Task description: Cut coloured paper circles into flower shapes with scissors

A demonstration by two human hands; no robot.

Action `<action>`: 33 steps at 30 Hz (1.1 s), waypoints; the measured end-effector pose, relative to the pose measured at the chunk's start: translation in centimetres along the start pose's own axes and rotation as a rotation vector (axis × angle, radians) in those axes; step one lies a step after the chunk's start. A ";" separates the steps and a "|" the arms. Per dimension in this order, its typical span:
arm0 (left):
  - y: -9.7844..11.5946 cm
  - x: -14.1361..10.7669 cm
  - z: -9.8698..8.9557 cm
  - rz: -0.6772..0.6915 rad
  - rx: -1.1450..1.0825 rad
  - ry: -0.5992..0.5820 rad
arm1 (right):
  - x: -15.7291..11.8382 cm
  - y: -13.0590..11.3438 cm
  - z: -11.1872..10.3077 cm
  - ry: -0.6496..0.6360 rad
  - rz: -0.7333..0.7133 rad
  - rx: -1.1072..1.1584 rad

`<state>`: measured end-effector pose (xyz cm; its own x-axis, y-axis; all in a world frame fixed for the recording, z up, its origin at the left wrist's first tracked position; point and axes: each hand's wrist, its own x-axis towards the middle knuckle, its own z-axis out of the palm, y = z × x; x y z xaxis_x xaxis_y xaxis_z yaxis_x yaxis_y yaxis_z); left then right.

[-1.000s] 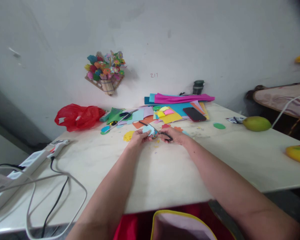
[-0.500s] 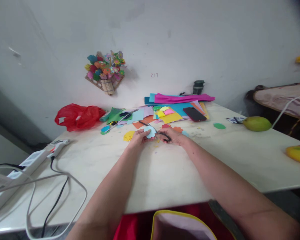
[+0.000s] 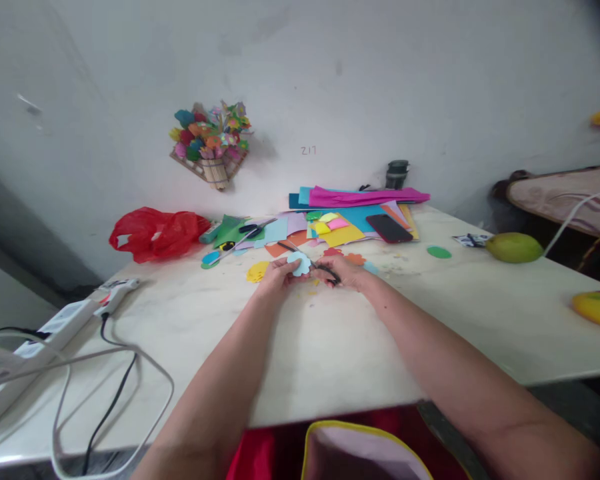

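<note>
1. Far left: power strip (image 3: 63, 328) on the table (image 3: 325, 360), long axis running from the near-left corner away and to the right. Loose cables loop beside it.
2. Farther back: red bag (image 3: 155, 235), crumpled. Right of it, coloured sheets (image 3: 275, 230) overlap along the back.
3. Yellow cutouts (image 3: 257, 272) lie piled just left of the left hand.
4. Left hand (image 3: 279, 273): closed in a pinch, thumb on top, gripping the left side of the flower. Fingers underneath partly hidden.
5. Flower (image 3: 303, 264): pale blue, scalloped edge, held between the two hands near mid-table. Broad face turned up toward the viewer; outline roughly round, so no clear long axis.
6. Scissors (image 3: 330, 270): dark handles at the right, blades pointing away and to the left, behind the flower. Long axis slants from near right to far left. Cannot tell whether the blades touch the paper.
7. Right hand (image 3: 344, 275): fingers curled around the scissor handles, firm hold; exact finger spread too small to tell.
8. Orange cutout (image 3: 354, 259) just beyond the right hand; phone (image 3: 389, 228) farther back on the sheets.
9. Right: green disc (image 3: 439, 252) flat, then a green-yellow fruit (image 3: 514, 247), long axis roughly left to right.
</note>
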<state>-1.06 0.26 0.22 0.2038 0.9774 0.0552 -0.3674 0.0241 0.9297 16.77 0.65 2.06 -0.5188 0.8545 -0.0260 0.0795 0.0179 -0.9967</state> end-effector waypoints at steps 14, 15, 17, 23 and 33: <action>0.2 -0.1 0.1 0.070 0.091 0.032 | 0.2 1.2 -1.3 -0.077 -0.051 -0.119; 0.2 -0.1 0.1 0.074 0.096 0.032 | 0.1 1.2 -1.4 -0.079 -0.055 -0.121; 0.2 -0.1 0.0 0.072 0.107 0.027 | 0.0 1.1 -1.3 -0.074 -0.056 -0.142; 0.1 -0.1 -0.1 0.058 0.122 -0.010 | -0.2 0.6 -1.0 -0.060 -0.043 -0.194; 0.1 -0.1 -0.1 0.050 0.113 0.007 | -0.3 0.1 -0.7 -0.037 -0.005 -0.153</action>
<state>-1.19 0.20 0.32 0.1811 0.9784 0.0998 -0.2719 -0.0477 0.9611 17.52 0.70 2.04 -0.5505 0.8344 -0.0265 0.2043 0.1039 -0.9734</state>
